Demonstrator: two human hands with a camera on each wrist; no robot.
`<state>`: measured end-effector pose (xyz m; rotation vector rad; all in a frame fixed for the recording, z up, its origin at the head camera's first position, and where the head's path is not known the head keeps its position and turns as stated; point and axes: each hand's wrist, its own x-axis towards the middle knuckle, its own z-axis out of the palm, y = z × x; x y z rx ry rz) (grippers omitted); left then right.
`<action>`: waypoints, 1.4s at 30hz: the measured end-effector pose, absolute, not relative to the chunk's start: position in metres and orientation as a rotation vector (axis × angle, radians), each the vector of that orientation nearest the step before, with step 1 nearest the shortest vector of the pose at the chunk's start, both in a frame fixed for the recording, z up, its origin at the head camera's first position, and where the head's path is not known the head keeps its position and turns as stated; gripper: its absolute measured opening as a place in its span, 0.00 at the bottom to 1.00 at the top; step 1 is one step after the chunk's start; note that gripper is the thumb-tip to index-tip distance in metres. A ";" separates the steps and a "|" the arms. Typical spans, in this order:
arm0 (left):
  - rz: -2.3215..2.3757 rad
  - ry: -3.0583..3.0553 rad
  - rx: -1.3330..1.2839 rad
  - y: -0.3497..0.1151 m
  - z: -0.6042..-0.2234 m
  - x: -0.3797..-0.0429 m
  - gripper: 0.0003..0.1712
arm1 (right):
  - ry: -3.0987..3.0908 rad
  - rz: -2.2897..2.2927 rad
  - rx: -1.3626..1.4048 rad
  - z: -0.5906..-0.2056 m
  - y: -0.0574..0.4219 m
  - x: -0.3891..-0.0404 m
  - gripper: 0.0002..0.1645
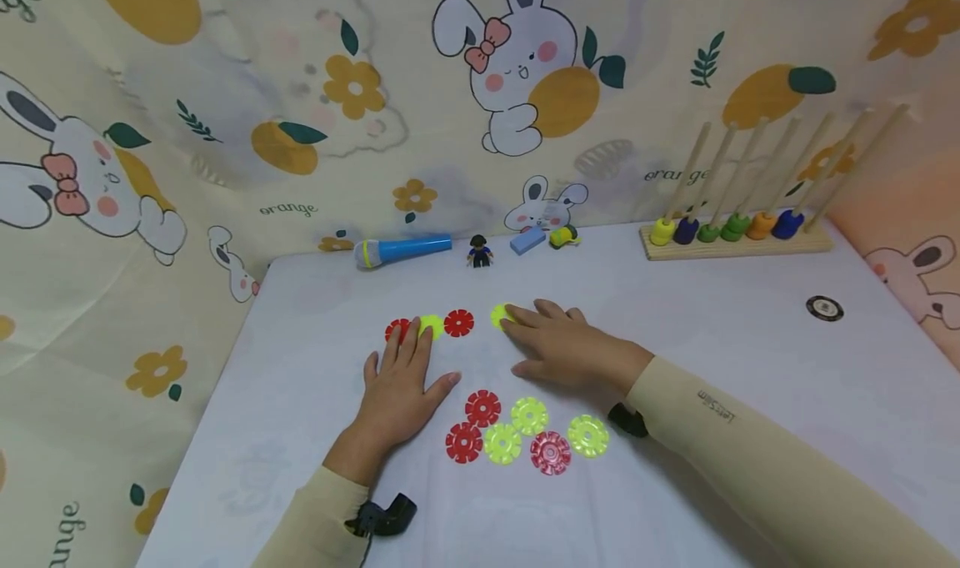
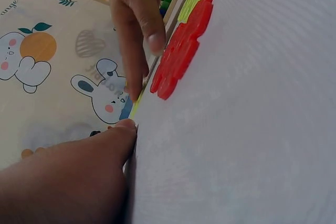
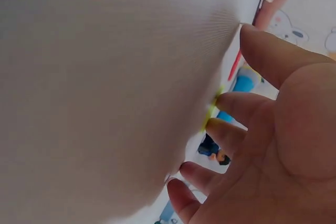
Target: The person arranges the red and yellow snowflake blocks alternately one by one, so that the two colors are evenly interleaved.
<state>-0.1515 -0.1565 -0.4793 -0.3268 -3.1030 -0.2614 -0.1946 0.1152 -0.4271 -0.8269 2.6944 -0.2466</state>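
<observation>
My left hand [image 1: 397,389] lies on the white table with straight, spread fingers. Its fingertips overlap a red notched plastic disc [image 1: 395,330] and reach the edge of a yellow-green disc [image 1: 431,327]. Another red disc [image 1: 459,323] lies just right of these, forming a row. My right hand [image 1: 562,347] is stretched out flat, its index and middle fingertips resting on a yellow-green disc [image 1: 499,315], which also shows under the fingers in the right wrist view. Nearer the front lies a loose group of several red and yellow-green discs, including a red one [image 1: 551,453].
Along the back edge are a blue toy microphone [image 1: 408,249], a toy figure [image 1: 480,253], a blue block [image 1: 528,241] and a small yellow-green toy [image 1: 564,236]. A wooden peg stand [image 1: 738,247] with coloured beads stands back right. A black-and-white round chip [image 1: 825,308] lies at the right.
</observation>
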 end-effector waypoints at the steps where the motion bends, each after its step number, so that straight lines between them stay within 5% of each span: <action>1: -0.261 -3.103 -0.328 -0.156 -0.479 -0.151 0.56 | 2.697 -0.245 -0.832 -0.427 0.113 -0.196 0.47; 31: -0.214 -3.123 -0.324 -0.155 -0.474 -0.150 0.56 | 2.643 -0.299 -0.801 -0.428 0.094 -0.204 0.56; 42: -0.222 -3.125 -0.318 -0.157 -0.479 -0.152 0.56 | 2.404 -1.147 -0.771 -0.415 0.105 -0.190 0.44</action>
